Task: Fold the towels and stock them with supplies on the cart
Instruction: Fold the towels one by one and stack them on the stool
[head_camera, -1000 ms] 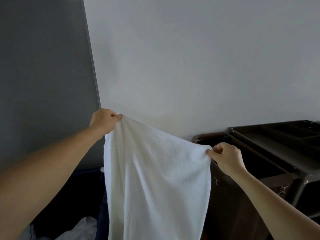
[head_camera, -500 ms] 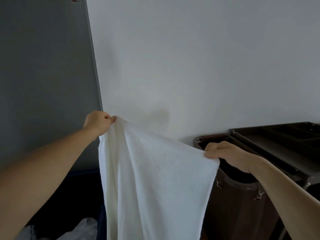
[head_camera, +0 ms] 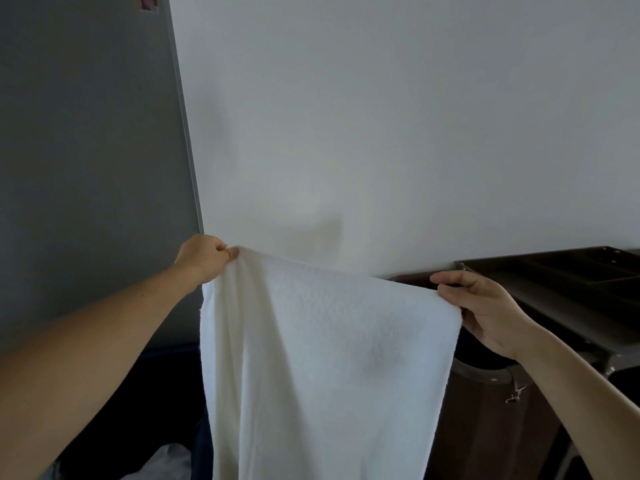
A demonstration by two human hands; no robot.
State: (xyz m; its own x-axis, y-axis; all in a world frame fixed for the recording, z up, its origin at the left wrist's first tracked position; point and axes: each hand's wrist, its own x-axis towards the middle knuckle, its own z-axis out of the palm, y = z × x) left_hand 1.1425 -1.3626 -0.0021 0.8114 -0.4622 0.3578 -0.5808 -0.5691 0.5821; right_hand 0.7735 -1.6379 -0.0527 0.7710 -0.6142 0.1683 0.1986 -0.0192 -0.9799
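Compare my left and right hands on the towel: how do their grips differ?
The left hand is higher and balled into a fist, pinching a bunched corner of the towel; the right hand is lower, its grip looser, pinching a flatter corner. The left hand is in front of the grey wall, the right hand in front of the dark cart. Both hold the towel's top edge.

No legible txt, nos. or brand marks anywhere. Only candidate: small red/white sticker [head_camera: 147,2] at top of grey panel [head_camera: 86,133], high above & slightly left of left hand [head_camera: 204,259], the one pinching the towel [head_camera: 329,341] corner. Sticker partly cut off by frame edge, too small & blurry to read.
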